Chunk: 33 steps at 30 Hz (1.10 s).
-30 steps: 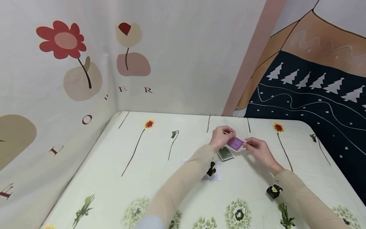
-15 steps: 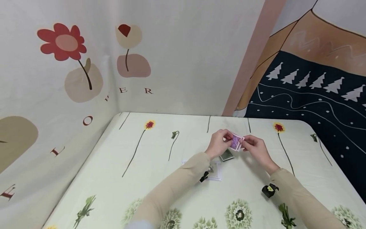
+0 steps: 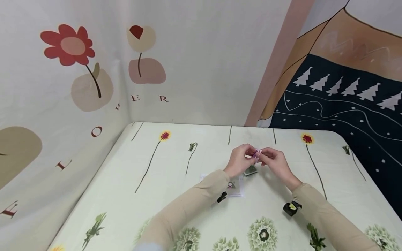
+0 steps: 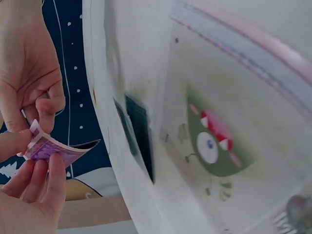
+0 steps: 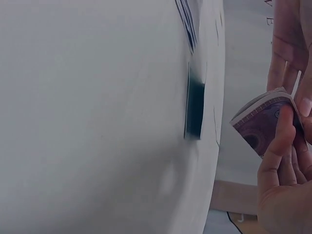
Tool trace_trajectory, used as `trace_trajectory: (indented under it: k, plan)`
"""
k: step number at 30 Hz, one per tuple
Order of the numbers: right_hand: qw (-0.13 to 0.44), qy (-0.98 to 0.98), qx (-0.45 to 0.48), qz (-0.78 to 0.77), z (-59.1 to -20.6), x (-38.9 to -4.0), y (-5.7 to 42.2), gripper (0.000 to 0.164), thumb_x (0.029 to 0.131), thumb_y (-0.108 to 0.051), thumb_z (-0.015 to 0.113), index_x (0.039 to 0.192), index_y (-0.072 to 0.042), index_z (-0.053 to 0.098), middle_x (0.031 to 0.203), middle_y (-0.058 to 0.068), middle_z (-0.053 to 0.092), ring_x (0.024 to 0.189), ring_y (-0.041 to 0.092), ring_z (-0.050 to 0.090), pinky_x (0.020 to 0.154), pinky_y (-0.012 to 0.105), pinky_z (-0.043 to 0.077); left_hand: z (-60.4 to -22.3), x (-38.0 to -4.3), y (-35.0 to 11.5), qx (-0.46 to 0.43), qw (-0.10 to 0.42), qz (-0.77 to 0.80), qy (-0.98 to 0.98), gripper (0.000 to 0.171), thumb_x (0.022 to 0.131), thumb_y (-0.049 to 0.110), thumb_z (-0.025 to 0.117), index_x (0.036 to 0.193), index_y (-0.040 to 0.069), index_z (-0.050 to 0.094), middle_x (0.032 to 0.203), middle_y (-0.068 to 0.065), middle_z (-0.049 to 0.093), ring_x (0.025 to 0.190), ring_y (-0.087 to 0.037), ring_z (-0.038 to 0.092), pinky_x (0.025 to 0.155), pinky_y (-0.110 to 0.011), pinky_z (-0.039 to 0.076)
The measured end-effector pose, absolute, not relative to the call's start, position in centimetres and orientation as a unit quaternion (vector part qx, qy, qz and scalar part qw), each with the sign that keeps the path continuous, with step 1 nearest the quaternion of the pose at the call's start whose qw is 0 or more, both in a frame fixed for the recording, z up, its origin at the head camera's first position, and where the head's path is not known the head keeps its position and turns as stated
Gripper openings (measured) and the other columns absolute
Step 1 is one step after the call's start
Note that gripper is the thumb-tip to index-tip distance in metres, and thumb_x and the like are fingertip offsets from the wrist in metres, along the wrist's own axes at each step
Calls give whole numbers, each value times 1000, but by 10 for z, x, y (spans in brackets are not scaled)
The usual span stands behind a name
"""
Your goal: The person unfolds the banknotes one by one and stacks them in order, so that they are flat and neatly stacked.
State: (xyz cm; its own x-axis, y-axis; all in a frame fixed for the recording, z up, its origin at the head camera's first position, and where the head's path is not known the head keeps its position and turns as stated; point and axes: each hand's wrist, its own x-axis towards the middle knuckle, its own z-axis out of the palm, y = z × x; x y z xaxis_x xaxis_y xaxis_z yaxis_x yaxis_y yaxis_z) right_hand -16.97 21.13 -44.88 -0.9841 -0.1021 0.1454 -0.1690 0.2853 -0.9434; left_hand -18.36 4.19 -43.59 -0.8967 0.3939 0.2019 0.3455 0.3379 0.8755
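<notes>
Both hands hold a purple banknote (image 3: 256,155) above the table, and it is bent and folded between their fingers. My left hand (image 3: 240,160) pinches it from the left side, my right hand (image 3: 276,162) from the right. In the right wrist view the banknote (image 5: 258,124) shows its purple print and layered pale edges. Its curved end stands out in the left wrist view, though fingers cover the rest. Below the hands, a dark green folded banknote (image 3: 250,170) lies on the table, its flaps slightly apart in the left wrist view.
A clear zip pouch (image 4: 273,195) with a cartoon figure lies nearer the person, partly behind the left forearm in the head view. A white flower-print cloth (image 3: 169,167) covers the table. Printed curtains (image 3: 204,69) stand along its back and left.
The purple banknote was spread wider between the hands; now it is folded smaller and mostly covered by fingers. Both hands have come closer together. The left forearm shifted, showing more of the pouch.
</notes>
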Motion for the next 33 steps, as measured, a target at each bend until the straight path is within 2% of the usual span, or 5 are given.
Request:
trace_trajectory:
  k: [12,17,22,26,33]
  plan:
    - [-6,-792,92,604,-452,-168,208,26,95,-9,62,107,13,60,92,17,70,75,10,68,61,26,53,-443,-181,32,201,37,583,786,21,88,-10,62,106,1,61,97,-7,66,90,-15,67,74,-17,53]
    - [-12,-790,92,605,-452,-167,207,26,94,-8,62,109,14,57,92,19,69,74,11,68,60,27,54,-447,-180,26,182,46,599,778,29,88,-13,57,113,1,57,102,-12,65,91,-20,67,75,-21,54]
    - [-5,-787,64,614,-451,-167,205,31,95,-9,62,116,8,47,100,25,67,72,11,68,59,28,55,-450,-180,21,169,53,618,766,39,86,-16,54,119,5,51,104,-15,65,90,-22,68,73,-24,55]
    - [15,-786,62,615,-450,-168,204,26,95,-6,62,113,6,48,101,26,67,71,10,66,58,28,56,-452,-182,14,162,45,634,755,37,84,-18,54,113,6,54,103,-14,65,86,-22,68,72,-25,56]
    - [19,-792,91,604,-451,-167,205,18,93,-1,62,104,12,58,96,24,65,71,10,63,58,28,56,-458,-184,-2,147,30,625,766,29,84,-13,61,107,4,64,99,-10,65,82,-22,68,72,-25,56]
